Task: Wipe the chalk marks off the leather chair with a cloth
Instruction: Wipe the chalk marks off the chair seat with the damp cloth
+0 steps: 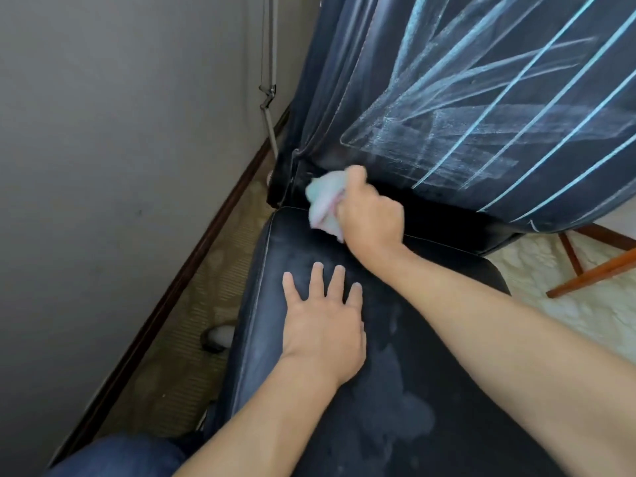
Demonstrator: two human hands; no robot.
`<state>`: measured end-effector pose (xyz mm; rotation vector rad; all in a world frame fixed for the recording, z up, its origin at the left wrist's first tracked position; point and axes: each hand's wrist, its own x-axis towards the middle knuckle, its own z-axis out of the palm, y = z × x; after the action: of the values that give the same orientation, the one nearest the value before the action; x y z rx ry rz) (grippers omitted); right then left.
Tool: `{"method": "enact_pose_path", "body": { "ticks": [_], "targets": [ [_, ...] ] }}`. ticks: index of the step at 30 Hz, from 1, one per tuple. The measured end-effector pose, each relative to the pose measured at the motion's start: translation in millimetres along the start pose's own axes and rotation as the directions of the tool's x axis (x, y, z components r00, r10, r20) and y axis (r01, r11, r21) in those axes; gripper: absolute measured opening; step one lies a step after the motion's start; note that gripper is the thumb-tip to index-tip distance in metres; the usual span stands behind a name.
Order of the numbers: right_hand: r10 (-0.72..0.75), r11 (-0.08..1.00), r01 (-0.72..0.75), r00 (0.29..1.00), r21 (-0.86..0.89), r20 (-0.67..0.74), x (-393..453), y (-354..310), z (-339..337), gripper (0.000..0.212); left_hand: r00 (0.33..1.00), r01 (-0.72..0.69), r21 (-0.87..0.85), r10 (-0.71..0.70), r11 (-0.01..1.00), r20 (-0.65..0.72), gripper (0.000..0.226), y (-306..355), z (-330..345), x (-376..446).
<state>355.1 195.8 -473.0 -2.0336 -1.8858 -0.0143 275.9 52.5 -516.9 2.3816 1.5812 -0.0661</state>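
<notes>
Chalk streaks (509,108) sit at 1 o'clock from my right hand (373,215) (fist around cloth (323,204)); left hand (323,325) splayed flat on seat (430,339).

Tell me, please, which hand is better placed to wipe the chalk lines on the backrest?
Right. The right hand already grips the cloth at the base of the backrest, just below the chalk lines. The left hand lies flat and empty on the seat.
</notes>
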Motion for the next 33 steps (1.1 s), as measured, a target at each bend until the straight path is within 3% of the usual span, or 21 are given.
{"method": "enact_pose_path", "body": {
  "ticks": [2,3,4,6,9,13,15,17,19,21,23,25,29,31,33],
  "targets": [
    [0.283,0.943,-0.254,0.952,0.214,-0.115,-9,52,0,0.030,1.000,0.011,-0.017,-0.011,1.000,-0.001,0.065,-2,2,5],
    [0.477,0.858,-0.425,0.869,0.289,-0.136,-9,65,-4,0.030,1.000,0.002,-0.022,-0.002,1.000,-0.010,0.065,-1,4,5],
    [0.628,0.749,-0.579,0.775,0.322,-0.069,-12,71,-8,0.032,1.000,-0.002,-0.024,0.002,1.000,-0.009,0.065,-1,3,5],
    [0.760,0.571,-0.704,0.648,0.422,0.052,-11,70,-9,0.040,1.000,-0.004,-0.024,0.004,1.000,0.001,0.066,1,2,6],
    [0.739,0.438,-0.686,0.642,0.581,0.202,-7,40,1,0.041,1.000,0.014,-0.039,-0.013,0.999,0.003,0.067,1,2,7],
    [0.524,0.287,-0.516,0.790,0.807,0.318,-7,-52,22,0.028,0.999,0.035,-0.015,-0.035,0.999,-0.018,0.069,0,-1,5],
    [0.369,0.349,-0.519,0.841,0.780,0.395,-12,-93,28,0.032,0.998,0.043,-0.013,-0.042,0.999,0.053,0.073,-5,16,12],
    [0.162,0.516,-0.460,0.881,0.723,0.445,-10,-115,37,0.025,0.992,0.078,-0.015,-0.076,0.997,0.101,0.080,-13,38,24],
    [0.097,0.626,-0.386,0.901,0.678,0.424,0,-123,39,0.029,0.998,0.058,0.011,-0.058,0.998,0.018,0.082,-15,50,27],
    [0.152,0.652,-0.378,0.914,0.657,0.376,11,-118,39,0.033,0.999,0.035,0.000,-0.035,0.999,0.020,0.078,-12,35,20],
    [0.284,0.592,-0.448,0.894,0.670,0.347,12,-100,38,0.036,1.000,-0.005,-0.003,0.005,1.000,0.008,0.073,-4,13,10],
    [0.455,0.479,-0.541,0.827,0.692,0.331,11,-67,37,0.034,0.998,0.003,-0.026,-0.005,1.000,-0.059,0.070,-1,-2,5],
    [0.733,0.263,-0.625,0.625,0.735,0.270,20,32,16,0.035,0.999,0.019,-0.035,-0.021,0.999,-0.049,0.066,-6,7,7],
    [0.767,0.228,-0.648,0.579,0.727,0.275,21,88,-3,0.042,0.998,0.019,-0.015,-0.020,1.000,-0.059,0.065,-4,8,6],
    [0.804,0.261,-0.670,0.550,0.695,0.228,15,134,-20,0.047,0.997,0.035,-0.013,-0.036,0.999,-0.069,0.066,1,14,5]
  ]
}}
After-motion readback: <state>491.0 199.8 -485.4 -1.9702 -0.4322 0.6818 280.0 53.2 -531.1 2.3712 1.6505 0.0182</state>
